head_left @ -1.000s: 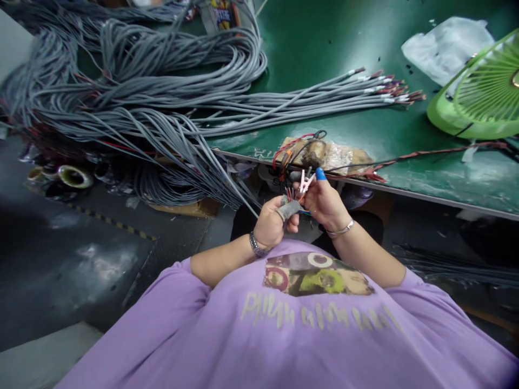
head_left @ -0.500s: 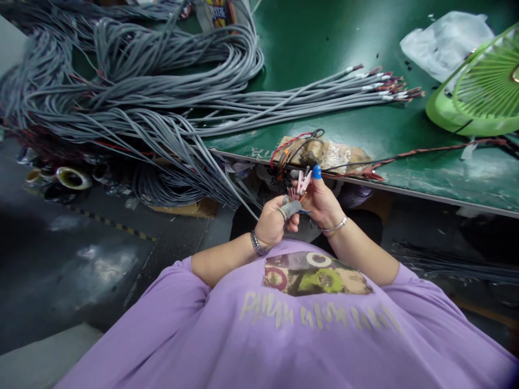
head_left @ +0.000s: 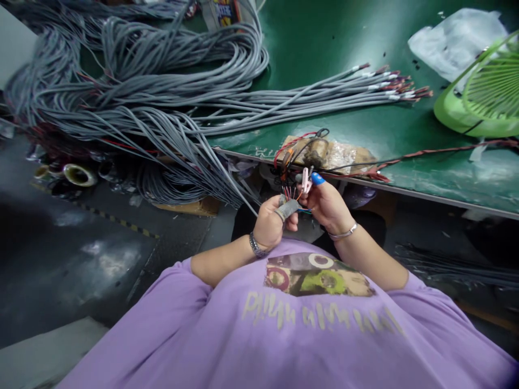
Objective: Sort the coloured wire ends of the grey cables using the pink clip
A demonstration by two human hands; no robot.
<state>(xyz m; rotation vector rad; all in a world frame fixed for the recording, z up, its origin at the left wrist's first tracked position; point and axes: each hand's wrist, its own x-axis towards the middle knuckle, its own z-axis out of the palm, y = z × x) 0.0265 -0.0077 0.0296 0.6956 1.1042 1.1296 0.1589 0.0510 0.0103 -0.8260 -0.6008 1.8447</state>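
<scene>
My left hand (head_left: 270, 222) is closed around the end of a grey cable, its thumb wrapped in a grey covering. Thin coloured wires (head_left: 288, 191) fan out above that thumb, and a few blue and green ones stick out to its right. Beside it, my right hand (head_left: 329, 208) wears a blue cover on the thumb tip. Its fingers are closed on a small pink clip (head_left: 306, 181), right by an orange wire. Both hands are close together just below the table edge. The fingertips behind the clip are partly hidden.
A large pile of grey cables (head_left: 162, 59) covers the left of the green table (head_left: 308, 48); their stripped ends point right. A taped block (head_left: 340, 155) with red and black leads lies at the front edge. A green fan (head_left: 486, 92) and a plastic bag (head_left: 458, 40) are at right.
The pink clip has turned more upright, its jaws seeming closer together. My right hand has shifted slightly right with it. The left hand stays on the cable; the whole view has moved a little.
</scene>
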